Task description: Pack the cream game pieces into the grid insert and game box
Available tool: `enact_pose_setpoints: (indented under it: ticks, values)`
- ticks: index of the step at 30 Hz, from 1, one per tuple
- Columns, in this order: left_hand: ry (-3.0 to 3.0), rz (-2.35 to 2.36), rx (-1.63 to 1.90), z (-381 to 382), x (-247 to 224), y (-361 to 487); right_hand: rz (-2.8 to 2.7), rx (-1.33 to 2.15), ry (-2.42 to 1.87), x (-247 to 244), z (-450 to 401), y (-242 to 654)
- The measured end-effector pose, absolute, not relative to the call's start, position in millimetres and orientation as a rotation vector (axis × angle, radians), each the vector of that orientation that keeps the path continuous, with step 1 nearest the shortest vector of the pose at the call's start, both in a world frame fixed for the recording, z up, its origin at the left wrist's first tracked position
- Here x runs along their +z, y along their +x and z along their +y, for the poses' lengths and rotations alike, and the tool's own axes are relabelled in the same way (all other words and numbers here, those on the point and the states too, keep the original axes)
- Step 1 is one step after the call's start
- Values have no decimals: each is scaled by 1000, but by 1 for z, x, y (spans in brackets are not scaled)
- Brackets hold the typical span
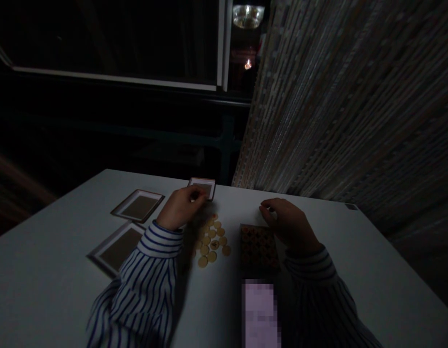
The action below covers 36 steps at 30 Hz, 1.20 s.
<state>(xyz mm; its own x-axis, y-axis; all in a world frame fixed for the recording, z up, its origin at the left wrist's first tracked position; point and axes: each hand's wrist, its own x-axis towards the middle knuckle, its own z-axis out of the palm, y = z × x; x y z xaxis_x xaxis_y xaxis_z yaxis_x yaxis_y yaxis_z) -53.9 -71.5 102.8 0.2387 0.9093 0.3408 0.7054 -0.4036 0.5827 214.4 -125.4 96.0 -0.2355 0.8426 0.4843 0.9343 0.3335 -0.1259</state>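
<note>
Yellow discs (pixel 211 256), below curled fingers of left hand (pixel 179 208) and right hand (pixel 291 224), best grip by rims; cannot tell if pinching anything.

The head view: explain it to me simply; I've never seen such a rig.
No machine here: two bare hands belong to a person wearing a camera on the head, looking forward and down. This one dim picture comes from it.

On the white table lie loose, round discs, between the left hand and a filled box. The right hand is at the box's right side. Three shallow trays lie towards the left and far side. It is too dark to tell whether either hand holds anything.
</note>
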Motion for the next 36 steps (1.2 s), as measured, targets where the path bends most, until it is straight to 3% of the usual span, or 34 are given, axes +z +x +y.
enact_pose_setpoints:
  ticks: [11,16,29,36]
  values:
    - [2111,1690,681,-58,101,-125,-2112,-159,-1529,86,-118,205]
    - [2026,1751,786,-53,97,-151,-2167,-104,-1517,86,-110,193]
    - [2022,1722,824,-57,98,-156,-2430,-3,-1348,78,-106,126]
    - [2126,1753,681,-74,106,-153,-2563,-21,-1342,80,-114,106]
